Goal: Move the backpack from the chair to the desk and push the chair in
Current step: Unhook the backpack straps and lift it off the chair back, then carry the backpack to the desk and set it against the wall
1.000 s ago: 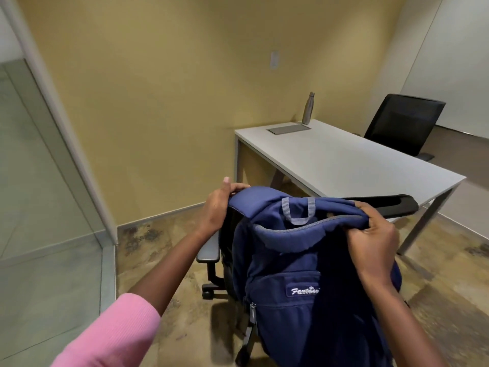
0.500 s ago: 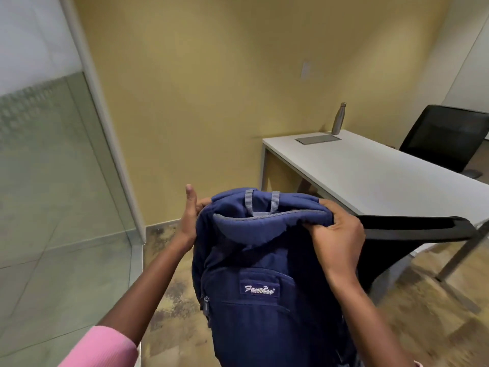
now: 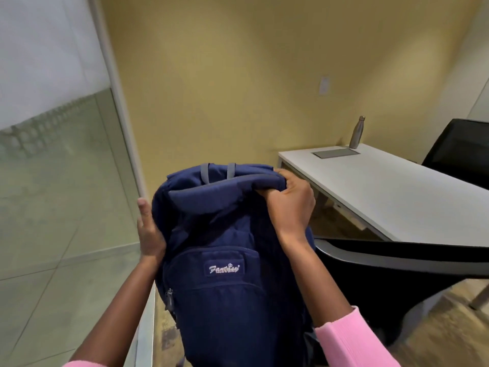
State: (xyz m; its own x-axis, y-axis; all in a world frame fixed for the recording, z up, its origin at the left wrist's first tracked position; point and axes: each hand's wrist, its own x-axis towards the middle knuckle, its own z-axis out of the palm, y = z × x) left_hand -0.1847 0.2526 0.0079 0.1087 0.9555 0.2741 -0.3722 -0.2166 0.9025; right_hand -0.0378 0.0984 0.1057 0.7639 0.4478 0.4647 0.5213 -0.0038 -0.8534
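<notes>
Room: yellow-walled office corner, with a frosted glass partition (image 3: pixel 53 154) filling the left of the frame and mottled floor showing along the bottom.
Desk: white desk (image 3: pixel 391 197) at right of centre; most of its top shows bare, apart from a steel bottle (image 3: pixel 356 132) and a flat grey panel (image 3: pixel 335 153) at its far end.
Backpack: navy backpack (image 3: pixel 225 260) in the lower centre of the frame, upright, its label facing the camera; not on the desk, and to the left of it.
Left hand: left hand (image 3: pixel 149 234) lies flat against the bag's left flank, fingers hidden behind the fabric and thumb pointing up, steadying rather than pinching.
Right hand: right hand (image 3: pixel 289 205) is curled closed over a bunched fold of fabric at the bag's top right corner, beside the grey carry loop (image 3: pixel 218 172).
Chair: black chair (image 3: pixel 397 271) in the lower right, just right of the bag; only its upper edge and dark back show, and it stands out from the desk, not tucked in.
Second chair: another black chair (image 3: pixel 460 149) sits at the desk's far side, at the right edge.
Done, judged: the bag seems lifted clear of the seat, though its base is out of frame, so that cannot be confirmed.
Left, judged: carry it right, set it on the white top, then push the near chair under.
</notes>
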